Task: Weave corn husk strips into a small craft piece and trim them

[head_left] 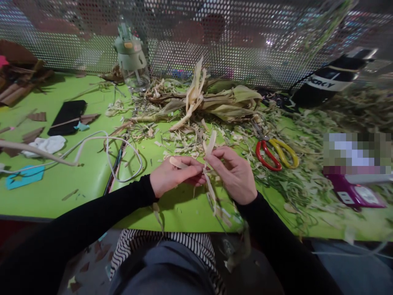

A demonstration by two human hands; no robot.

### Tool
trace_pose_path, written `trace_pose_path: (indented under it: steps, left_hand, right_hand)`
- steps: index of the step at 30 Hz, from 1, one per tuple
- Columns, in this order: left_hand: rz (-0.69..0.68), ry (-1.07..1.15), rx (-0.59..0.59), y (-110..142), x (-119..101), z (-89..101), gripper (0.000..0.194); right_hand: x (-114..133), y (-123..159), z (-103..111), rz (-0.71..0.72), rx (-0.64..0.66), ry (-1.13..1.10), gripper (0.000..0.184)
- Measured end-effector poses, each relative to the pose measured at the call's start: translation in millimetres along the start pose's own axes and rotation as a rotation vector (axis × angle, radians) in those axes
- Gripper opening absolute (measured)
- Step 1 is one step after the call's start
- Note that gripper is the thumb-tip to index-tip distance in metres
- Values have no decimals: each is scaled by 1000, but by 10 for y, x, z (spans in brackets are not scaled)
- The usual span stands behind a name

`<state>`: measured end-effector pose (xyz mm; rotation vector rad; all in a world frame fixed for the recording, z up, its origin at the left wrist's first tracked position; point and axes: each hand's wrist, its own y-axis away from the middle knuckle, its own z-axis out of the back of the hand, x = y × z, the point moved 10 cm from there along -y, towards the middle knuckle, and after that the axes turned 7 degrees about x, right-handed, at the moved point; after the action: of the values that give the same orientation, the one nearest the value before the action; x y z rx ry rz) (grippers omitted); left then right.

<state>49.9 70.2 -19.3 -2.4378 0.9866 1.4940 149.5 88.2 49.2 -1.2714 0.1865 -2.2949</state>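
Both hands meet over the front of the green table (181, 213). My left hand (175, 174) is closed, pinching a pale corn husk strip whose rounded end pokes out above the thumb. With thumb and fingers together, my right hand (235, 174) grips the same husk piece (211, 143), one end standing up and other strips hanging below. The fingers partly hide where the strips join. Behind the hands lies a bundle of dried corn husks (227, 102), with a pale split husk (194, 96) standing up from it. Cut husk scraps (196, 141) are spread around.
Scissors (273, 153) with red and yellow handles lie right of my right hand. A purple tool (353, 190) sits farther right among shreds. At left are a black phone (68, 116), a white cable (107, 155) and a water bottle (132, 61); a black bottle (328, 80) leans back right.
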Motion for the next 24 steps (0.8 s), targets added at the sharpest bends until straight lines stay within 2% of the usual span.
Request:
trace_pose_path:
  steps: [7, 12, 16, 20, 24]
  left_hand:
    - [56, -19, -12, 20, 56, -24, 16]
    - [34, -126, 4, 16, 37, -13, 17]
    - [-82, -296, -66, 13, -118, 67, 24]
    - [-160, -220, -92, 18, -223, 108, 22]
    - [-256, -279, -70, 39, -345, 76, 14]
  right_hand:
    - [88, 22, 9, 26, -36, 8, 14]
    - [56, 21, 17, -9, -51, 1, 15]
    - [-5, 30, 6, -73, -38, -81, 15]
    - [-1, 44, -59, -62, 6, -160, 11]
    - [0, 56, -93, -18, 23, -190, 14]
